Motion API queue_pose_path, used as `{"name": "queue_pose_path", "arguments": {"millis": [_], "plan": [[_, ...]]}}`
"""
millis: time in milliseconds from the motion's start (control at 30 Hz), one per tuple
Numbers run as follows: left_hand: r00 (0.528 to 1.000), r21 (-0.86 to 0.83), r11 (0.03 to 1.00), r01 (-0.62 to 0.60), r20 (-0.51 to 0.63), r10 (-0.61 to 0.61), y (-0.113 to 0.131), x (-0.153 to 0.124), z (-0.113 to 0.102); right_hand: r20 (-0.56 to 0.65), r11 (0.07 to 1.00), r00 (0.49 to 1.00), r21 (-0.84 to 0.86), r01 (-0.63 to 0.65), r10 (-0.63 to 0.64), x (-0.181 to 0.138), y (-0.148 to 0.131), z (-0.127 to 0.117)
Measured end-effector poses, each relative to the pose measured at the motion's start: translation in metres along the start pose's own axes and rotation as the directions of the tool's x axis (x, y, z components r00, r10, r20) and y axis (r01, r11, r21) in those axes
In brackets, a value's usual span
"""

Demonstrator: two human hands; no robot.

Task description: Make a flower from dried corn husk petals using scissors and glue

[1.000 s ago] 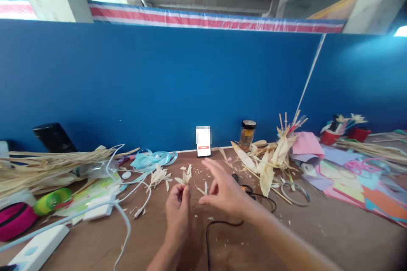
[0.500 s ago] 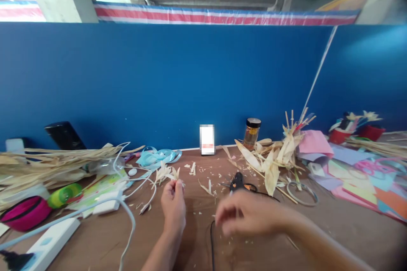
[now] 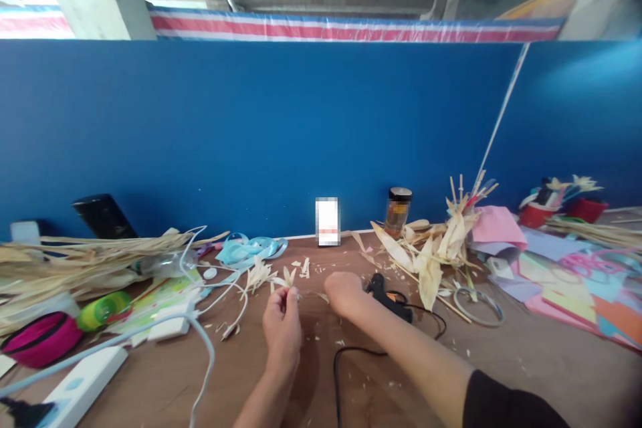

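Observation:
Between the thumb and fingers of my left hand [image 3: 281, 324] is a small pale corn husk flower [image 3: 289, 277], its pointed petals sticking up. My right hand [image 3: 344, 291] reaches forward over the tabletop, back of the hand towards me. Its fingers are hidden, so I cannot see whether they hold anything; thin husk scraps lie around it. Just right of that wrist rests a black glue gun [image 3: 390, 299], its cord [image 3: 337, 374] looping down the table. Beyond my left hand sits a loose pile of cut husk petals [image 3: 259, 275].
White cables [image 3: 210, 348], a power strip [image 3: 83, 388] and a pink pouch [image 3: 43, 340] occupy the left. Dried husks [image 3: 429, 267], a wire ring [image 3: 479, 307] and coloured paper [image 3: 566, 301] lie right. A jar [image 3: 397, 214] stands before the blue partition [image 3: 311, 120].
My right hand has moved forward and left, past the glue gun, which now shows more fully. My left hand has shifted slightly right, still pinching the husk flower.

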State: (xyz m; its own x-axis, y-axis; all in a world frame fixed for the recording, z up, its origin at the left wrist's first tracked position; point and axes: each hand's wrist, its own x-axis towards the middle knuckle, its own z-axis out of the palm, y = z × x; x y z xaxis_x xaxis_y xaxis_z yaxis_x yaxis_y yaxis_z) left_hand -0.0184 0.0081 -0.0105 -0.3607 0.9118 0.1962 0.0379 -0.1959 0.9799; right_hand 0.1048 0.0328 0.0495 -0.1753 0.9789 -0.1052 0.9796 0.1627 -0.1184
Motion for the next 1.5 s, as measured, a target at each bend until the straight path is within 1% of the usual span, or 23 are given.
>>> {"name": "queue_pose_path", "arguments": {"millis": [67, 133, 200, 233, 267, 300, 333, 367, 400, 433, 467, 533, 600, 700, 767, 867, 933, 1000, 1133, 1267, 1400, 1500], "plan": [[1.0, -0.015, 1.0, 0.011, 0.002, -0.011, 0.0, 0.0, 0.0, -0.072, 0.999, 0.997, 0.047, 0.003, 0.001, -0.007, 0.004, -0.006], [0.999, -0.04, 0.999, 0.035, 0.031, -0.034, 0.0, -0.001, 0.001, -0.153, 0.995, 0.988, 0.1, 0.022, -0.006, -0.017, 0.01, -0.011], [0.994, -0.07, 0.995, 0.072, 0.089, -0.066, -0.001, -0.003, 0.002, -0.221, 0.976, 0.974, 0.201, 0.088, -0.042, -0.029, 0.017, -0.011], [0.989, -0.086, 0.992, 0.091, 0.123, -0.08, -0.001, -0.004, 0.004, -0.253, 0.945, 0.965, 0.294, 0.142, -0.066, -0.036, 0.02, -0.009], [0.983, -0.099, 0.989, 0.11, 0.156, -0.093, -0.001, -0.006, 0.005, -0.299, 0.853, 0.95, 0.47, 0.229, -0.091, -0.041, 0.023, -0.005], [0.977, -0.108, 0.986, 0.126, 0.188, -0.105, 0.0, -0.008, 0.006, -0.33, 0.718, 0.94, 0.632, 0.291, -0.091, -0.047, 0.025, 0.0], [0.97, -0.115, 0.983, 0.141, 0.216, -0.114, 0.001, -0.011, 0.008, -0.347, 0.571, 0.935, 0.753, 0.325, -0.075, -0.051, 0.027, 0.005], [0.962, -0.116, 0.982, 0.152, 0.244, -0.12, 0.003, -0.013, 0.009, -0.353, 0.439, 0.934, 0.832, 0.34, -0.055, -0.055, 0.028, 0.011], [0.955, -0.111, 0.981, 0.158, 0.271, -0.123, 0.004, -0.016, 0.011, -0.349, 0.345, 0.936, 0.875, 0.34, -0.037, -0.057, 0.028, 0.015], [0.947, -0.103, 0.981, 0.162, 0.296, -0.125, 0.006, -0.018, 0.012, -0.345, 0.282, 0.938, 0.899, 0.336, -0.018, -0.059, 0.028, 0.019], [0.94, -0.093, 0.982, 0.163, 0.318, -0.125, 0.008, -0.02, 0.013, -0.342, 0.243, 0.94, 0.911, 0.332, 0.0, -0.06, 0.028, 0.022], [0.931, -0.078, 0.984, 0.16, 0.344, -0.124, 0.012, -0.023, 0.013, -0.341, 0.207, 0.939, 0.922, 0.327, 0.037, -0.062, 0.028, 0.026], [0.929, -0.072, 0.984, 0.162, 0.348, -0.127, 0.014, -0.025, 0.014, -0.346, 0.192, 0.937, 0.924, 0.329, 0.058, -0.063, 0.028, 0.028], [0.929, -0.078, 0.984, 0.159, 0.351, -0.122, 0.014, -0.027, 0.014, -0.342, 0.167, 0.939, 0.928, 0.332, 0.037, -0.066, 0.031, 0.031], [0.927, -0.08, 0.983, 0.167, 0.353, -0.129, 0.013, -0.028, 0.014, -0.302, 0.129, 0.953, 0.946, 0.298, 0.012, -0.068, 0.032, 0.035], [0.92, -0.079, 0.975, 0.206, 0.356, -0.166, 0.01, -0.03, 0.015, -0.195, 0.023, 0.981, 0.981, 0.194, 0.009, -0.069, 0.031, 0.04], [0.92, -0.077, 0.973, 0.216, 0.349, -0.176, 0.009, -0.03, 0.016, -0.143, -0.045, 0.99, 0.989, 0.143, 0.007, -0.069, 0.03, 0.042], [0.925, -0.074, 0.974, 0.212, 0.336, -0.176, 0.008, -0.03, 0.016, -0.119, -0.076, 0.993, 0.99, 0.118, -0.002, -0.069, 0.028, 0.042], [0.926, -0.064, 0.976, 0.207, 0.336, -0.174, 0.007, -0.029, 0.016, -0.089, -0.098, 0.996, 0.991, 0.087, -0.016, -0.071, 0.027, 0.04], [0.919, -0.08, 0.975, 0.209, 0.358, -0.168, 0.006, -0.03, 0.015, -0.094, -0.143, 0.995, 0.986, 0.089, -0.029, -0.073, 0.027, 0.039], [0.899, -0.134, 0.956, 0.263, 0.393, -0.192, 0.005, -0.032, 0.016, -0.124, -0.101, 0.992, 0.988, 0.12, -0.036, -0.072, 0.026, 0.041], [0.892, -0.145, 0.945, 0.293, 0.397, -0.216, 0.005, -0.033, 0.016, -0.171, -0.054, 0.985, 0.984, 0.172, 0.026, -0.069, 0.027, 0.042]]}}
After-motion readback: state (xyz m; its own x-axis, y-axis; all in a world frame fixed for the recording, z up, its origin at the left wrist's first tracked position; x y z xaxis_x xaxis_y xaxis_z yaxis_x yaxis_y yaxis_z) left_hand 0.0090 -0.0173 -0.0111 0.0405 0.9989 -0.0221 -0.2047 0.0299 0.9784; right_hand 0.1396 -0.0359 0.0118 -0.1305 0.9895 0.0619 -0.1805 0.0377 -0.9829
